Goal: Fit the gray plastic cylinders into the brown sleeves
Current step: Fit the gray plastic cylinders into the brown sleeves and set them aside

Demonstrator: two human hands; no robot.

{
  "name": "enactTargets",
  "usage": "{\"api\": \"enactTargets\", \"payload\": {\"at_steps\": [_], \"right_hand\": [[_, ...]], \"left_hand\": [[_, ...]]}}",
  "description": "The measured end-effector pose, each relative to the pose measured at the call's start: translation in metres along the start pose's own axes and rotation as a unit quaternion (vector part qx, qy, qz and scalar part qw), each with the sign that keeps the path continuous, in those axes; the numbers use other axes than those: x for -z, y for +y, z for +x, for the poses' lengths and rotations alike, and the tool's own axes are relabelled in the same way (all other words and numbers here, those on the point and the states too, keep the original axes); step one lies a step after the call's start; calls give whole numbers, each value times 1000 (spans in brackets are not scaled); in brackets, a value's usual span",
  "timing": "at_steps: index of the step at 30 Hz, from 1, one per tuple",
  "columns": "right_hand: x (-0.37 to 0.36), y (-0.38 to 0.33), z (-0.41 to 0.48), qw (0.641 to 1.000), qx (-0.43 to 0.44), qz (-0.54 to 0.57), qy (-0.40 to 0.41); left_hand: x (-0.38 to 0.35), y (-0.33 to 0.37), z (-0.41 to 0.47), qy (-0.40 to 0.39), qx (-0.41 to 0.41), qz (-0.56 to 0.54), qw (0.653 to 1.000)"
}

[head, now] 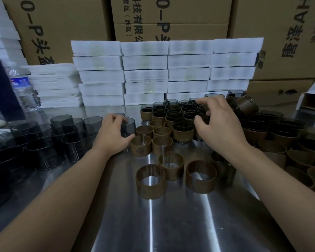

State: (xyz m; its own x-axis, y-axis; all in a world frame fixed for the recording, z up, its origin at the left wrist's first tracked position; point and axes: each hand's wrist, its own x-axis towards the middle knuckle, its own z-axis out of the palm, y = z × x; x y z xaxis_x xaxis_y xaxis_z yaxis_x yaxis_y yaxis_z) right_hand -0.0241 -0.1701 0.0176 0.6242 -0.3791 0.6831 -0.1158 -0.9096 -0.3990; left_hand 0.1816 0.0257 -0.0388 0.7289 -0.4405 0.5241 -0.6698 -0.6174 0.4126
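My left hand grips a bare gray see-through cylinder that stands on the steel table, just left of the empty brown sleeves. More empty split sleeves stand nearer to me. My right hand reaches over a cluster of sleeved cylinders. Its thumb and fingers curl round one sleeved cylinder at the cluster's right edge, most of it hidden under the palm.
Several bare gray cylinders crowd the table's left side. A heap of sleeved cylinders fills the right. Stacked white foam trays and cardboard boxes wall off the back. A water bottle stands far left.
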Motion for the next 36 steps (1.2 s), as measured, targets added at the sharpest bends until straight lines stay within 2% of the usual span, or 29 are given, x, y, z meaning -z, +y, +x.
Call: {"api": "enactTargets", "payload": {"at_steps": [8, 20, 28, 32, 36], "right_hand": [[-2, -1, -1, 1000, 5, -10, -9], [-4, 1, -2, 1000, 16, -11, -11], [-5, 2, -2, 1000, 15, -15, -20], [-6, 2, -3, 999, 18, -10, -27], [-6, -1, -4, 999, 29, 1, -35]], "left_hand": [[4, 2, -4, 73, -68, 45, 994], [8, 7, -9, 103, -104, 61, 987], [10, 11, -10, 131, -149, -1, 980], [18, 21, -13, 187, -190, -5, 964], [28, 44, -16, 228, -146, -129, 954]]}}
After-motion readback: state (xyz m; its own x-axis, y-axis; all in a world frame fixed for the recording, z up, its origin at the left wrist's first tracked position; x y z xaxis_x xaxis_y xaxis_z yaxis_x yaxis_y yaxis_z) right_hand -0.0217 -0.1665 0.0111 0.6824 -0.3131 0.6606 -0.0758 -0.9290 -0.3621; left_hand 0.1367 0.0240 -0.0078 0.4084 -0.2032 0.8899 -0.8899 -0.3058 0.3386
